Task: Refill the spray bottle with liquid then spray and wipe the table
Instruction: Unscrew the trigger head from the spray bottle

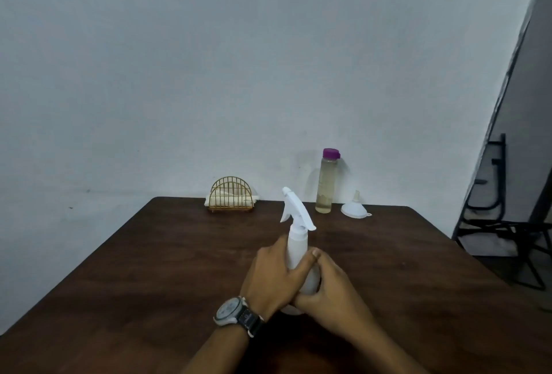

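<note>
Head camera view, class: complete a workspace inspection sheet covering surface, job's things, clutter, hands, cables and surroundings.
Surface: brown wooden table, bare wood showing.
Job's things: white spray bottle upright, trigger head on; clear bottle, purple cap on, holding pale liquid, at the far edge; white funnel beside it, spout up; gold wire holder with pale folded cloths.
Clutter: nothing seen.
Hands: left hand and right hand both grip the spray bottle's body; watch on the left wrist.
Cables: nothing seen.
Surroundings: pale wall behind; dark metal frame at right.
</note>
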The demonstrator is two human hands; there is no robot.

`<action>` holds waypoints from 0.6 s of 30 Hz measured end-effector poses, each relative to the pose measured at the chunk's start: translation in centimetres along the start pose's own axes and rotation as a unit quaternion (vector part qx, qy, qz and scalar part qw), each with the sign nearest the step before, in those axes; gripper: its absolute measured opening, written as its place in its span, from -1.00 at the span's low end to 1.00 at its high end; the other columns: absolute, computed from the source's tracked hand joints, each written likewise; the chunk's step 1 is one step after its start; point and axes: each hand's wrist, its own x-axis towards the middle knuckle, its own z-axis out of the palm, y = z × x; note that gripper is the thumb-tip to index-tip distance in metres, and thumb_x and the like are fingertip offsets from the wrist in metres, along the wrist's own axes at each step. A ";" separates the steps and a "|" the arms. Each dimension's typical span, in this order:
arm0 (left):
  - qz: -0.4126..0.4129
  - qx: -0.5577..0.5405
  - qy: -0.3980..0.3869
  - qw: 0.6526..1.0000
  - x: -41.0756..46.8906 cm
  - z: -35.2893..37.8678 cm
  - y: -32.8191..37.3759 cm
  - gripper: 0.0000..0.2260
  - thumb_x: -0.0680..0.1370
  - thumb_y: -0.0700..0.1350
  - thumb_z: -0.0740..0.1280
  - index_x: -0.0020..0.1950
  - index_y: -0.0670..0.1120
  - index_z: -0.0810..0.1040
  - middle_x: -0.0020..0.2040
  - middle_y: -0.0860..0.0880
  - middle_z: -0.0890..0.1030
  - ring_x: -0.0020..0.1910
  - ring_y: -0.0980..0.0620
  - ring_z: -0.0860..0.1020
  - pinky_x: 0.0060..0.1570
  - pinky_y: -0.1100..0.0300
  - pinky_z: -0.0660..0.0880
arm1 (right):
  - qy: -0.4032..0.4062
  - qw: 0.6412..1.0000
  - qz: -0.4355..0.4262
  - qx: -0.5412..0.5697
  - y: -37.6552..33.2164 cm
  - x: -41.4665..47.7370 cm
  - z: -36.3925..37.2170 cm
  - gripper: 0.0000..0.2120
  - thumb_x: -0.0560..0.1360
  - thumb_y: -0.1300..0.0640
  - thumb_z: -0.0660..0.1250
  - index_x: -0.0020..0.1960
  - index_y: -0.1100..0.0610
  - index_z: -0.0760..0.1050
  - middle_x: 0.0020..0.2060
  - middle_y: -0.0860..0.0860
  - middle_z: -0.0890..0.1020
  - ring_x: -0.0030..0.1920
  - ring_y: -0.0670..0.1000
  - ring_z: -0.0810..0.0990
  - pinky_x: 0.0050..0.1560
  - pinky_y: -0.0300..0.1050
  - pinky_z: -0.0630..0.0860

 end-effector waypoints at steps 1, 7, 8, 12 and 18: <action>-0.005 -0.007 -0.015 1.000 -0.3 -0.1 0.0 -0.70 0.56 0.28 0.37 0.01 0.06 0.55 -0.08 0.09 0.71 -0.12 0.16 0.66 -0.18 0.34 0.49 | -0.024 1.000 0.012 0.002 0.1 -0.2 -0.4 -0.36 0.21 -0.13 0.60 0.26 -0.18 0.50 0.15 -0.24 0.64 0.13 -0.26 0.63 0.15 -0.12 0.64; -0.009 -0.039 -0.036 0.999 -0.7 -0.3 -0.7 -0.61 0.54 0.26 0.38 0.14 -0.03 0.62 0.02 0.01 0.74 -0.01 0.05 0.69 0.01 0.08 0.60 | 0.015 0.991 0.036 0.130 -1.9 1.2 -2.8 -0.18 0.34 -0.01 0.62 0.54 0.04 0.40 0.45 -0.06 0.53 0.46 -0.04 0.49 0.49 0.06 0.44; -0.016 -0.046 -0.034 0.998 -0.7 -0.3 -0.6 -0.54 0.50 0.31 0.34 0.17 -0.02 0.62 0.04 0.01 0.74 0.02 0.04 0.69 0.03 0.04 0.60 | 0.056 0.989 0.021 0.137 -2.7 1.7 -2.8 -0.26 0.36 -0.09 0.61 0.47 0.04 0.48 0.39 -0.08 0.59 0.42 -0.06 0.53 0.47 0.05 0.46; -0.016 -0.049 -0.042 0.998 -0.5 -0.3 -0.4 -0.53 0.55 0.19 0.41 0.39 0.00 0.57 0.17 -0.05 0.73 0.16 -0.03 0.67 -0.02 0.19 0.50 | 0.098 0.988 -0.004 0.117 -5.2 3.1 -0.9 -0.46 0.27 -0.29 0.58 0.13 -0.04 0.66 0.00 -0.16 0.75 0.07 -0.14 0.71 0.19 0.06 0.65; 0.026 -0.014 0.000 1.000 0.1 0.8 -0.8 -0.58 0.48 0.01 0.26 0.20 -0.21 0.61 0.03 -0.19 0.74 0.03 -0.20 0.69 -0.18 0.34 0.29 | 0.241 0.963 0.021 0.118 -6.0 4.6 2.6 -0.56 0.26 -0.28 0.61 -0.25 0.05 0.56 -0.42 -0.10 0.60 -0.37 -0.11 0.58 -0.27 -0.06 0.55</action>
